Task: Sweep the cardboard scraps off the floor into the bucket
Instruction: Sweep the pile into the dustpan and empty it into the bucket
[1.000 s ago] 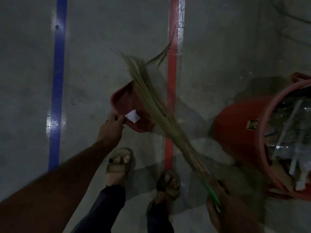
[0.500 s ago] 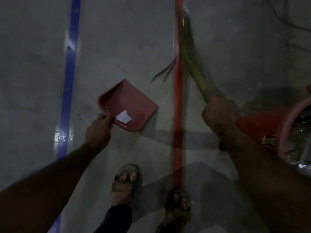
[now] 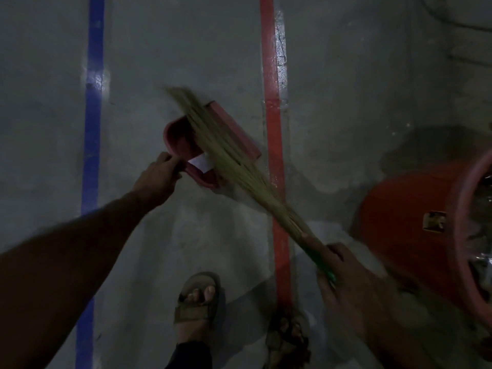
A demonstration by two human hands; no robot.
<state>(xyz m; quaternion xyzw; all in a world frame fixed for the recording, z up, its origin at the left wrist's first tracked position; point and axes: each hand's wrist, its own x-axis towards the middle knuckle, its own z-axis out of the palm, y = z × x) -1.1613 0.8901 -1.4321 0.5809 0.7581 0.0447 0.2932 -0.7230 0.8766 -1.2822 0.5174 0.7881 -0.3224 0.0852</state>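
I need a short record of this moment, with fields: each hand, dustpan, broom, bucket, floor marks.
left hand: grips the dustpan's near edge
right hand: grips the broom's green handle
dustpan: red, on the floor, a white scrap inside
broom: bristles across the dustpan, blurred
bucket: red, at the right edge
floor marks: blue line, red line

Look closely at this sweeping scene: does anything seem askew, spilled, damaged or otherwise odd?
Nothing is clearly wrong. The left hand tilts the red dustpan on the floor, a white scrap inside, while the right hand drags the broom across it. The red bucket only looks tipped because of the wide-angle view. No spill shows.
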